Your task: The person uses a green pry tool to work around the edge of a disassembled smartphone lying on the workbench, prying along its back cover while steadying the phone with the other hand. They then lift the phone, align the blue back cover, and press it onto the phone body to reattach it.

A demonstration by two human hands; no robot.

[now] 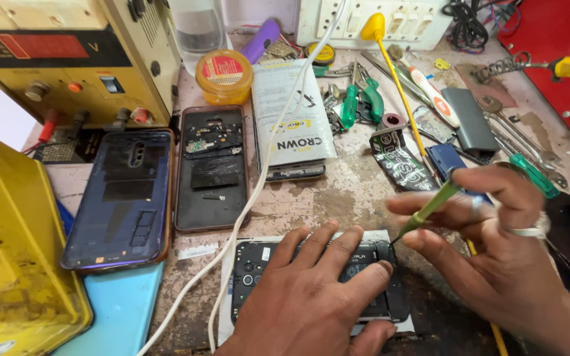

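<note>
My left hand [311,293] lies flat on an opened black phone [252,270] near the table's front edge, fingers spread over its exposed inside. My right hand [496,244] grips a thin green-handled screwdriver [430,207], whose tip touches the phone's upper right corner. The phone rests on a white sheet [225,329]. A white cable [245,204] runs down the table just left of the phone.
A blue phone back cover [123,198] and an open phone frame [211,168] lie to the left. A yellow box [8,250], a bench power supply [67,59], a yellow tin [223,76], green pliers [361,99], and scattered tools fill the bench.
</note>
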